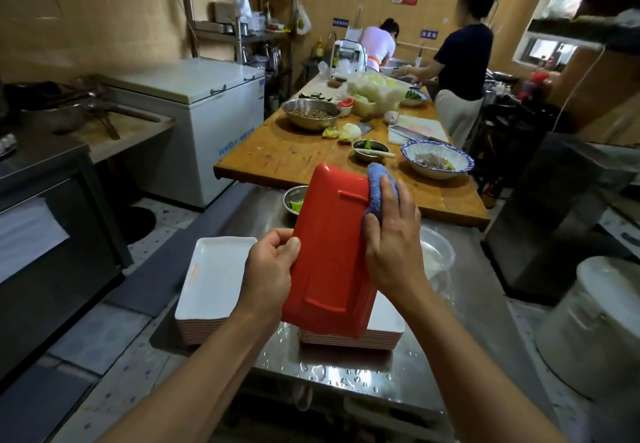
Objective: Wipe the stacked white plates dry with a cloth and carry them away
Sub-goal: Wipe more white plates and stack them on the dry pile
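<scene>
My left hand [272, 269] grips the left edge of a rectangular plate [329, 252], held tilted up with its red underside facing me. My right hand [393, 245] presses a blue cloth [381, 186] against the plate's upper right edge. Below, on the wet steel table [346, 370], are two stacks of rectangular plates, white on top with red rims: one stack [214, 280] at the left, the other stack [384, 328] partly hidden behind the held plate.
A clear bowl [438, 252] sits right of the stacks, a small steel bowl [294, 196] behind. A wooden table [287, 155] beyond holds bowls, vegetables and a cleaver. Two people work at its far end. A chest freezer [194, 124] stands left, a large pot [602, 325] right.
</scene>
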A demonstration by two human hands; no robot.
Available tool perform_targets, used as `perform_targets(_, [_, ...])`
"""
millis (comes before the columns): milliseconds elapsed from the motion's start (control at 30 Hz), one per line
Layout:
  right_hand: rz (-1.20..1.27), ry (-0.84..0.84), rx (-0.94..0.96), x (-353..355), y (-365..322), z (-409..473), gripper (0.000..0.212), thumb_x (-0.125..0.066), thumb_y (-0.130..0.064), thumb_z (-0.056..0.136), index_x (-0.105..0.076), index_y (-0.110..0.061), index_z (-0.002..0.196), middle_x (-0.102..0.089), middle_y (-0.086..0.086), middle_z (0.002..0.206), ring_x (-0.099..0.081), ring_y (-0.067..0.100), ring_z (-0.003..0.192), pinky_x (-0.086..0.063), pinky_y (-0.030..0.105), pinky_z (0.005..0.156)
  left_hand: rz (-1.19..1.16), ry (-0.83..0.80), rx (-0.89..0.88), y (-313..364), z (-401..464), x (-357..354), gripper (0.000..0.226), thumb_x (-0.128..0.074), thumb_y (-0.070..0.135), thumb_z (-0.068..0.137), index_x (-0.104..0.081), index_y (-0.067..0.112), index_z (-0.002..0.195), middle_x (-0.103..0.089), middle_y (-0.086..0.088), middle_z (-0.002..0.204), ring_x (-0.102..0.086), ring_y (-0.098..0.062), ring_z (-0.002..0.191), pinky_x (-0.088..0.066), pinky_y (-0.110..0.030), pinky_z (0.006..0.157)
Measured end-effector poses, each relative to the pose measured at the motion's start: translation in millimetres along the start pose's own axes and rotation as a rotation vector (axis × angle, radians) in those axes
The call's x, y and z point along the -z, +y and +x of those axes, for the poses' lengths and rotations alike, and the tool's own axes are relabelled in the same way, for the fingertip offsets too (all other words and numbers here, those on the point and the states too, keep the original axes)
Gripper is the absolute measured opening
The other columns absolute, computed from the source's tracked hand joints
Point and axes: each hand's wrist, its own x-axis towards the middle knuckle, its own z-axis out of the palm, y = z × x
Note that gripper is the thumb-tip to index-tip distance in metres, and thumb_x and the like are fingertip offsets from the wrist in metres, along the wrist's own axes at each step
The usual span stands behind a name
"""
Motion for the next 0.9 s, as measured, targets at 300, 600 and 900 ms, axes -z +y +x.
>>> perform_targets(300, [0.28,-0.025,-0.251,-4,-13,-41,0.069,-0.049,-0.019,0.095,-0.008,-0.031,0.149,-0.035,0.007,0.136,-0.042,0.018,0.116,-0.037,0.034,0.098,-0.248,0.092,0.056,10,6,-19,0.016,-0.044,0.011,0.098,-0.058,0.011,0.091,-0.068,-0.005,0.077,-0.067,-0.011,0.061,-0.057,-0.027,0.054])
perform_targets(600, [0.661,-0.175,-0.424,25,20,-42,0.061,-0.066,0.001,0.08,-0.029,-0.031,0.118,-0.057,0.004,0.096,-0.063,0.01,0.066,-0.049,0.017,0.049,0.057,-0.079,0.072,-5,12,-11,0.022,-0.048,0.012,0.097,-0.049,0.013,0.119,-0.062,-0.009,0.112,-0.061,-0.017,0.098,-0.051,-0.023,0.075])
perform_targets(900, [0.396,-0.503,-0.149,56,39,-29,0.06,-0.068,0.005,0.075,-0.039,-0.033,0.112,-0.056,-0.001,0.094,-0.061,0.0,0.071,-0.055,0.021,0.058,0.623,-0.569,-0.176,53,52,10,0.056,-0.082,0.018,0.07,-0.052,0.04,0.113,-0.067,0.016,0.102,-0.065,-0.008,0.094,-0.054,-0.019,0.071])
